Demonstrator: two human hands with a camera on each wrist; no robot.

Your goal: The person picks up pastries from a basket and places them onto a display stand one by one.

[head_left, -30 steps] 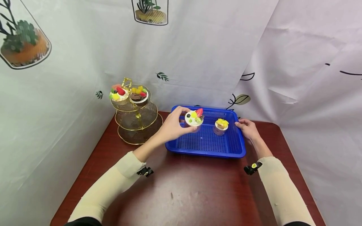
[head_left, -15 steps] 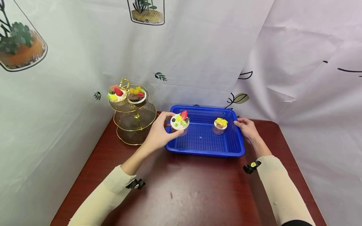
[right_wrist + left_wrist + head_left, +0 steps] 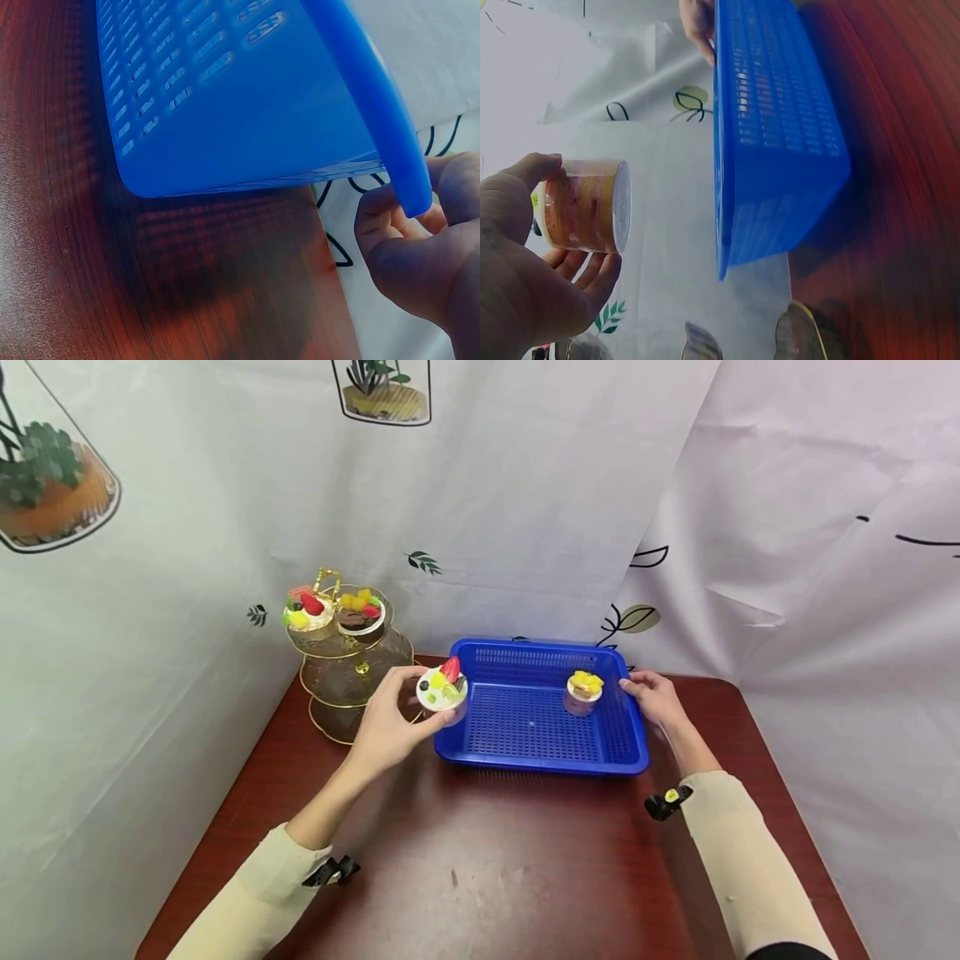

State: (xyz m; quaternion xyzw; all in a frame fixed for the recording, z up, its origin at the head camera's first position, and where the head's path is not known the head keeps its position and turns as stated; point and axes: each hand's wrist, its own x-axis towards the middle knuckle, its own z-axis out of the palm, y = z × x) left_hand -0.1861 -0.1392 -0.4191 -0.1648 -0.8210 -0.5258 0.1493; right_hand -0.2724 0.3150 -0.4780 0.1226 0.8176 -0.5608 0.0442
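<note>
Currently, a fruit-topped dessert cup (image 3: 442, 689) is clamped between the curled fingers and thumb of the left hand (image 3: 386, 727); in the left wrist view the thumb is seen on one side of the clear cup wall and the fingers (image 3: 585, 270) under it. The cup is held in the air just past the left rim of the blue basket (image 3: 540, 764), between the basket and the gold tiered stand (image 3: 352, 681).

The basket's far right rim is gripped by the right hand (image 3: 656, 700), fingers curled round the edge. A second, yellow-topped cup (image 3: 583, 689) is seen inside the basket, far right. Two more cups (image 3: 333, 610) are carried on the stand's top tier. Everything is set on a dark red table (image 3: 510, 868).
</note>
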